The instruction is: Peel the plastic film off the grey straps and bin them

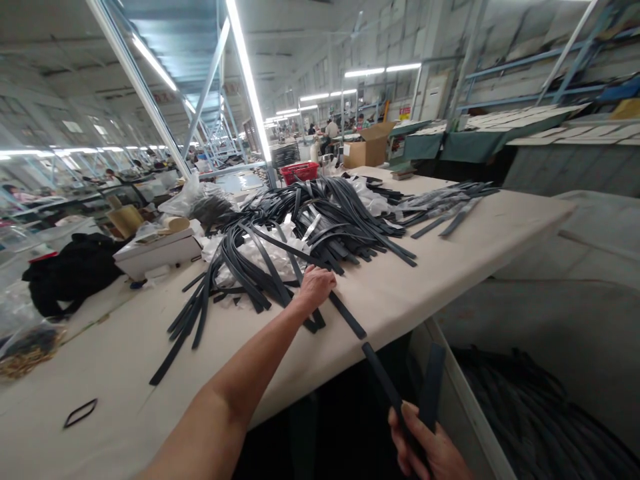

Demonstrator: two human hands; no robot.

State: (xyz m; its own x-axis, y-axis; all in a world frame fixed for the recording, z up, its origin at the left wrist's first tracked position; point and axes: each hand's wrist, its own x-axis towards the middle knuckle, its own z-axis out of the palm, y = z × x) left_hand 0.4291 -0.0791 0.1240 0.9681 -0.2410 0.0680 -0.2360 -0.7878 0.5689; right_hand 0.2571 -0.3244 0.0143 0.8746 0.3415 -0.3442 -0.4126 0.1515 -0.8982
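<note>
The person's right hand (436,445) grips dark straps (383,375) just off the edge of the worktop (450,253), ends poking out beyond the grip. The left hand (319,287) curls at the near side of the strap pile (350,200) lying on it; I can't tell whether it's closed on one. I'd guess each strap is light, tough and springy, perhaps slick, so a flat pinch near a free end should suit.

Strips (343,200) lie on the table (440,280) before a basket (299,175).
</note>
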